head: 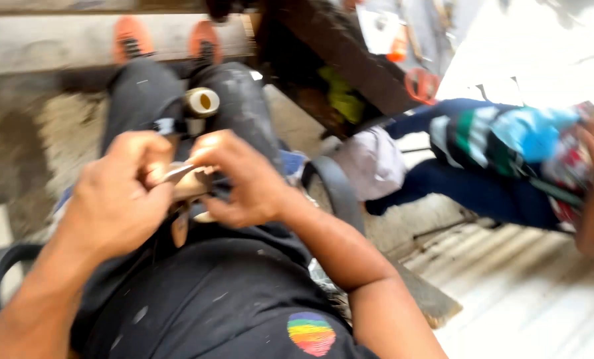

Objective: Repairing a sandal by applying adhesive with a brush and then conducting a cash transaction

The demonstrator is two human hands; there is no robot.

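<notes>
Both hands pinch a small pale wooden piece (192,185) over the lap: left hand (121,199) pressing a thin metal blade (174,174) against it, right hand (237,179) clamped around it. Judgement: fingertips crowd the edge; a slip risks a cut. Cardboard tube (201,102) lies between the knees.

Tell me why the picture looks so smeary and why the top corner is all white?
Head view: motion blur smears everything, worst on the other person's striped clothing at right; the left hand and right hand are soft too. Head view: daylight overexposes the top right corner to plain white, wiping out detail.
</notes>
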